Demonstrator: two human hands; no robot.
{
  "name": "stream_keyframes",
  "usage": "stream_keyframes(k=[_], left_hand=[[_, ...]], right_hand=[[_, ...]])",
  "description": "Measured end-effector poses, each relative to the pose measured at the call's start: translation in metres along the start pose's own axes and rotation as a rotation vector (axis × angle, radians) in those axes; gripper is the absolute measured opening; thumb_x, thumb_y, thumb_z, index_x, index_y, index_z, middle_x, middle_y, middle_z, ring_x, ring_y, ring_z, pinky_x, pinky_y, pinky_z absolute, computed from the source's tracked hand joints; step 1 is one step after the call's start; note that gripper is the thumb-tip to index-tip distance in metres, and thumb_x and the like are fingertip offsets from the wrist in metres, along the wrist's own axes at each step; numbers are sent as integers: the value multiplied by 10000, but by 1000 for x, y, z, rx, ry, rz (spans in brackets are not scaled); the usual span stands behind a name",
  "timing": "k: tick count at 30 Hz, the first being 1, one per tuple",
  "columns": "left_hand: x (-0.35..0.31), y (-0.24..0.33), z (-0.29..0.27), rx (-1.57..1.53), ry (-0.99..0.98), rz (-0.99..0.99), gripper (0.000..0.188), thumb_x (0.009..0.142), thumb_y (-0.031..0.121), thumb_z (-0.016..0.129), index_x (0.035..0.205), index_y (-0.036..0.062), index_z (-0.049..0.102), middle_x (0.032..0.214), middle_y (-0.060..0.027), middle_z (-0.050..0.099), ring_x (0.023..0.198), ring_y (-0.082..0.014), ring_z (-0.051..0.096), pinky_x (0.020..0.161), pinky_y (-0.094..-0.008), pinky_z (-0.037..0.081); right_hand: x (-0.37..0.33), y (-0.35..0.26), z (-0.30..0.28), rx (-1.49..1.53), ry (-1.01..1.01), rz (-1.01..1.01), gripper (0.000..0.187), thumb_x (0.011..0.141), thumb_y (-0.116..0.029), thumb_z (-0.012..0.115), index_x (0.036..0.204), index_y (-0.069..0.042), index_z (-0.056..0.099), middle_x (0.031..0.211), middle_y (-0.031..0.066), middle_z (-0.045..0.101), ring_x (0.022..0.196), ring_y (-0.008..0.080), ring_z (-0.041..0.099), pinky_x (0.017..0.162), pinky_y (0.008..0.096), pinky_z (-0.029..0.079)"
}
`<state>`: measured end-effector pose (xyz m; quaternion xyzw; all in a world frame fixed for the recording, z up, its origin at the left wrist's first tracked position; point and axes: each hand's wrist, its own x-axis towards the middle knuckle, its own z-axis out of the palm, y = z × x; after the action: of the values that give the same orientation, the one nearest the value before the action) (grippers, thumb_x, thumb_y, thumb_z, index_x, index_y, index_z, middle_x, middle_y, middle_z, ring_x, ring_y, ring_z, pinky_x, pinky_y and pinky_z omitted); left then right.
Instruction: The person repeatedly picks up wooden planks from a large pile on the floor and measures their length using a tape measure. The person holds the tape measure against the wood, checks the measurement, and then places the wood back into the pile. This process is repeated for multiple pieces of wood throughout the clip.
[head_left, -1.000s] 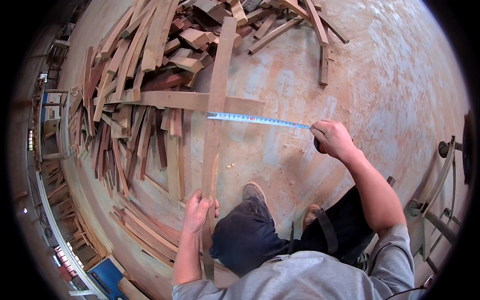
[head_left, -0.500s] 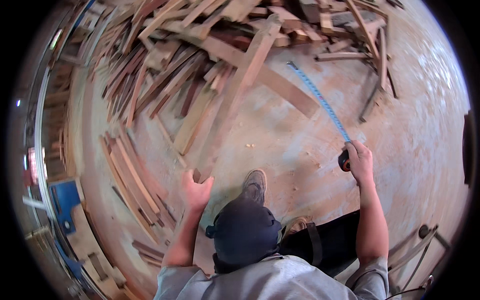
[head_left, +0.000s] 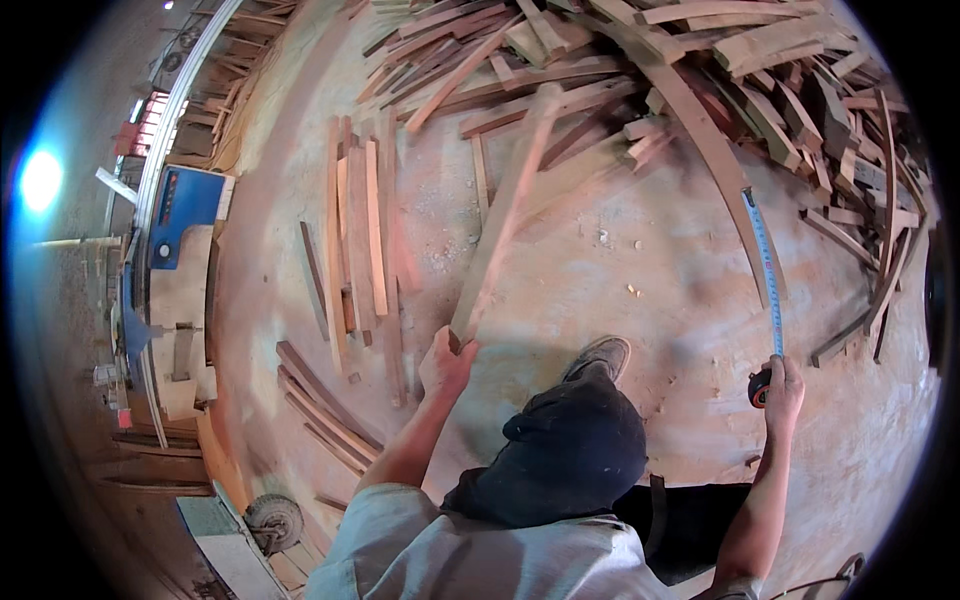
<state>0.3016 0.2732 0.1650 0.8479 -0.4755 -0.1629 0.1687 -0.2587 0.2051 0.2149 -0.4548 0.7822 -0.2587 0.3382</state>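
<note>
My left hand [head_left: 446,366] is closed around the near end of a long wooden board [head_left: 508,205], which slants up and away toward the wood pile. In my right hand [head_left: 785,388] is a tape measure [head_left: 760,388] with a dark case and an orange centre. Its light blue blade [head_left: 769,270] is pulled out and points away from me, the hooked tip near a long board [head_left: 715,135] that reaches out of the pile. Whether the tip touches that board I cannot tell.
A large heap of wood offcuts [head_left: 790,100] spreads across the far side. Several wooden strips [head_left: 360,225] lie on the floor at left, with more strips [head_left: 325,405] nearer. A blue-panelled machine [head_left: 188,215] stands at far left, and a wheeled cart [head_left: 235,540] at lower left.
My view has swung to the left, so the pile sits farther right. The board in my left hand now stands at a steeper slant. The tape blade stays extended and points more straight ahead.
</note>
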Motion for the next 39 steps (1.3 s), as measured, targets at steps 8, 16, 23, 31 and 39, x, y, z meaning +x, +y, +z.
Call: stream_keyframes(k=[8, 16, 23, 31, 39], left_hand=[[63, -14, -85, 268, 108, -337, 448, 826, 403, 651, 1097, 56, 572, 997, -234, 679, 961, -419, 646, 826, -524, 495], [249, -45, -149, 547, 382, -113, 578, 812, 97, 619, 1339, -60, 438, 1295, -313, 506, 1202, -448, 486, 1026, -523, 404], [204, 133, 26, 355, 113, 548, 674, 816, 108, 672, 1415, -21, 391, 1382, -274, 446, 1299, -433, 409, 1096, -500, 352], [152, 319, 128, 48, -262, 807, 680, 841, 177, 666, 1427, -16, 380, 1391, -265, 447, 1300, -400, 433, 1099, -466, 353], [268, 461, 157, -957, -680, 71, 780, 933, 415, 620, 1472, -47, 297, 1329, -223, 474, 1161, -340, 540, 970, -458, 470]], right_hand=[[11, 22, -3, -51, 32, -39, 277, 974, -206, 537, 856, 11, 662, 695, 118, 636, 677, 177, 618, 672, 325, 475], [1, 31, -4, -10, 37, 80, 272, 962, -204, 537, 880, 19, 668, 729, 143, 657, 692, 194, 631, 690, 333, 482], [-9, 12, -25, -58, 126, 128, 235, 918, -213, 564, 938, -10, 682, 777, 197, 652, 731, 297, 657, 704, 385, 494], [-30, 27, -56, 132, 272, 58, 164, 918, -107, 587, 864, 22, 673, 755, 142, 665, 698, 211, 655, 667, 323, 492], [-61, 48, -77, 206, 396, 203, 190, 934, -108, 578, 827, 27, 656, 717, 102, 662, 658, 159, 640, 633, 299, 494]])
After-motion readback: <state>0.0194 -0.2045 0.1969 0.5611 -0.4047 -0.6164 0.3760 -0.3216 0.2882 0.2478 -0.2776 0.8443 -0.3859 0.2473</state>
